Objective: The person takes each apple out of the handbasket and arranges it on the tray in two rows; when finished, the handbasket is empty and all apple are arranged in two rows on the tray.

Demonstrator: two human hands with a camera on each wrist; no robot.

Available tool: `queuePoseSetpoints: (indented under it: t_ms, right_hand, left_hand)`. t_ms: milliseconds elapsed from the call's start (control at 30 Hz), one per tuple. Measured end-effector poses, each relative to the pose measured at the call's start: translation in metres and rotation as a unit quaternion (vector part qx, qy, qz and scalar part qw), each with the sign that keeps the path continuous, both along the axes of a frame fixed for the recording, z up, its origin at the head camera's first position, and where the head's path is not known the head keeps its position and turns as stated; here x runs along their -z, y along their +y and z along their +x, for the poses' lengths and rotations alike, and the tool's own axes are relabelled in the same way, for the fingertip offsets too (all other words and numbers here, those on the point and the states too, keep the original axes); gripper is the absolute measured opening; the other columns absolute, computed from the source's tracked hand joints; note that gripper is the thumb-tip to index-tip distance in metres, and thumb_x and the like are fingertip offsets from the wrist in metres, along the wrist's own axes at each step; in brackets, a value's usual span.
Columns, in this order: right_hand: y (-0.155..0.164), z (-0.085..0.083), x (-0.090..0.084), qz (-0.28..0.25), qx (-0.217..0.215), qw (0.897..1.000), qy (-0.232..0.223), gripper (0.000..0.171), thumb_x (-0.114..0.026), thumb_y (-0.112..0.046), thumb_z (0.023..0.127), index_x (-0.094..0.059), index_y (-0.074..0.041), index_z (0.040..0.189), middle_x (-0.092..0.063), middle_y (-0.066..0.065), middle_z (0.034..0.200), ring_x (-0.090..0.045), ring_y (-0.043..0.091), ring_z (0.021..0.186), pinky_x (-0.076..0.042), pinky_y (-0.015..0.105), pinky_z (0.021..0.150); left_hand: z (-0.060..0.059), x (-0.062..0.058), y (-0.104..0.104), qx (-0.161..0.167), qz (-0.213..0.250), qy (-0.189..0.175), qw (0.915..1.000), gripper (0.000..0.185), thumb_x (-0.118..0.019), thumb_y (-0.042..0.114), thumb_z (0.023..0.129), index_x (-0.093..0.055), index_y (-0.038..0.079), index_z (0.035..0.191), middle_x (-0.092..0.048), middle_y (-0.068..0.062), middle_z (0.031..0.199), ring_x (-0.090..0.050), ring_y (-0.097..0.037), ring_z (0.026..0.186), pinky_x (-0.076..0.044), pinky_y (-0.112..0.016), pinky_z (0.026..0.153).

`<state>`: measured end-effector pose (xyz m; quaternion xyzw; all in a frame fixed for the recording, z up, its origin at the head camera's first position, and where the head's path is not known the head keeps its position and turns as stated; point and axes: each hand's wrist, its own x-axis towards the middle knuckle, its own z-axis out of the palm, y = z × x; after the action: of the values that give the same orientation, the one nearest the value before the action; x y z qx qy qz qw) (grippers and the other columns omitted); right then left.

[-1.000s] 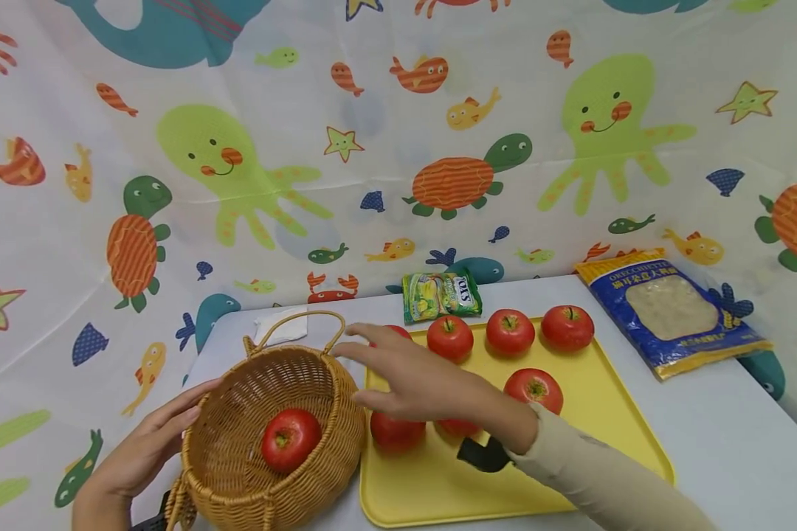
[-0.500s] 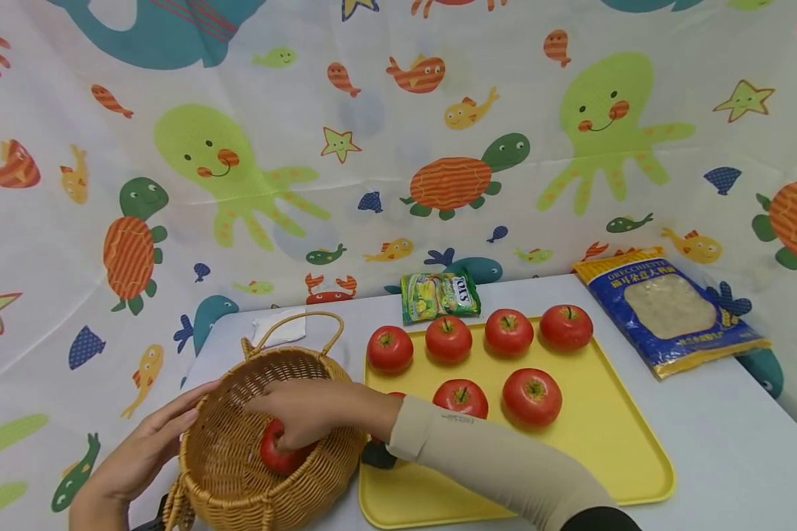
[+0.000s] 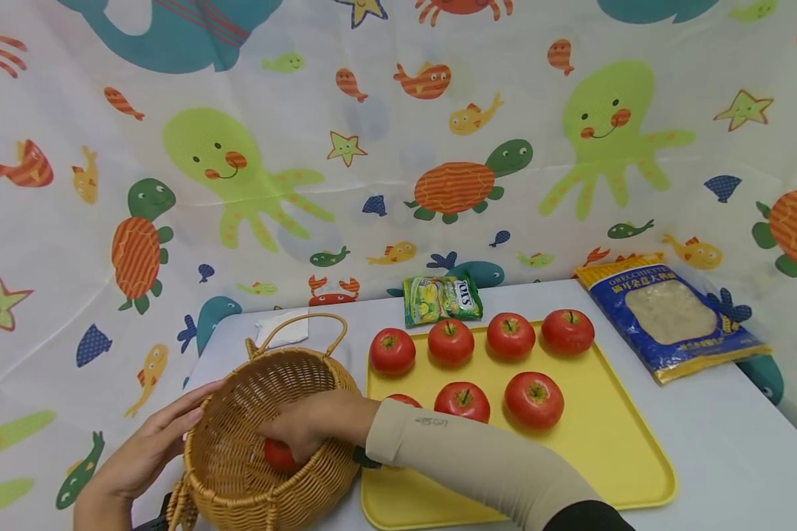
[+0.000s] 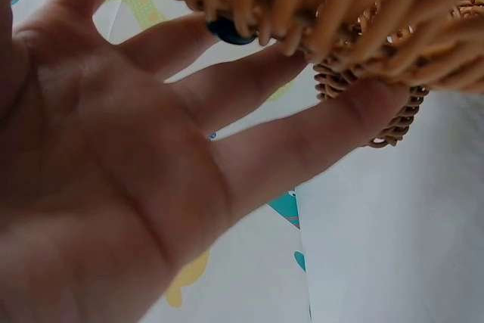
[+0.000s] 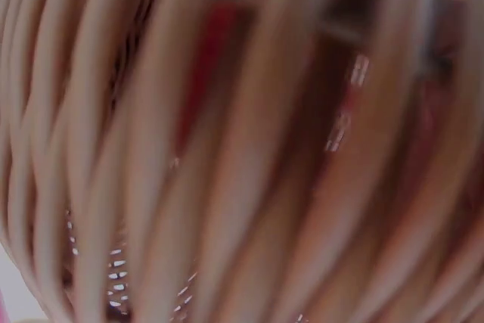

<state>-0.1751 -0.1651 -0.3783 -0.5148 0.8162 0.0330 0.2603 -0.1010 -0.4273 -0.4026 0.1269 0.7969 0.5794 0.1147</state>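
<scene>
A round wicker basket (image 3: 206,476) with a looped handle stands tilted at the left of the table. My left hand (image 3: 142,450) rests against its left side; in the left wrist view the fingers (image 4: 280,153) lie fairly straight on the weave. Inside the basket, my right hand (image 3: 315,420) grips a red apple (image 3: 280,456) from above, its fingertips partly hidden. Only the basket's wicker wall (image 5: 249,172) fills the right wrist view, with bits of red behind the gaps. Several red apples (image 3: 533,400) sit on a yellow tray (image 3: 604,442), one mostly covered by the right forearm.
Behind the tray lies a green snack bag (image 3: 441,299). A blue and yellow pasta bag (image 3: 671,313) lies at the far right, and a white tissue (image 3: 288,332) behind the basket. A patterned cloth (image 3: 372,147) hangs along the table's back edge.
My right hand has moved left from above the tray into the basket and down onto the apple. More tray apples are uncovered. The left hand stays at the basket's side.
</scene>
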Motion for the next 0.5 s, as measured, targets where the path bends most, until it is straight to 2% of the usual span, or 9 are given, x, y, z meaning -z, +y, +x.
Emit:
queuePoseSetpoints:
  t_ms: [200, 333, 433, 500]
  right_hand:
    - [-0.0022, 0.0056, 0.0027, -0.004, 0.014, 0.998, 0.053, 0.073, -0.070, -0.031, 0.096, -0.033, -0.044, 0.158, -0.034, -0.010, 0.159, -0.040, 0.006, 0.139, -0.040, 0.025, 0.105]
    - [-0.0018, 0.0072, 0.0026, -0.010, 0.014, 0.997, 0.071, 0.070, -0.070, -0.033, 0.096, -0.036, -0.043, 0.157, -0.037, -0.009, 0.157, -0.043, 0.007, 0.137, -0.041, 0.024, 0.104]
    - [-0.0015, 0.0069, 0.0020, -0.011, 0.006, 0.997, 0.078, 0.067, -0.068, -0.030, 0.098, -0.038, -0.039, 0.157, -0.043, -0.010, 0.153, -0.045, 0.004, 0.135, -0.040, 0.021, 0.104]
    - [-0.0014, 0.0063, 0.0015, -0.013, -0.005, 0.996, 0.084, 0.059, -0.067, -0.029, 0.098, -0.045, -0.034, 0.152, -0.051, -0.010, 0.144, -0.051, 0.002, 0.127, -0.042, 0.020, 0.100]
  left_hand:
    - [0.0001, 0.0015, -0.0020, 0.006, 0.001, 0.004, 1.0000, 0.049, -0.026, 0.009, 0.112, -0.027, 0.004, 0.161, -0.046, 0.025, 0.148, -0.054, -0.002, 0.128, -0.053, -0.030, 0.089]
    - [-0.0003, 0.0015, -0.0016, 0.003, 0.000, 0.006, 1.0000, 0.048, -0.026, 0.008, 0.112, -0.028, 0.004, 0.160, -0.047, 0.024, 0.149, -0.054, -0.001, 0.128, -0.053, -0.029, 0.089]
    - [-0.0010, 0.0011, -0.0009, 0.004, -0.001, 0.010, 0.9999, 0.048, -0.026, 0.008, 0.112, -0.029, 0.003, 0.160, -0.047, 0.023, 0.149, -0.053, -0.001, 0.128, -0.052, -0.028, 0.090]
    - [-0.0013, 0.0008, -0.0007, 0.006, 0.000, 0.012, 0.9999, 0.048, -0.026, 0.007, 0.112, -0.029, 0.003, 0.160, -0.047, 0.023, 0.149, -0.052, 0.000, 0.129, -0.052, -0.028, 0.090]
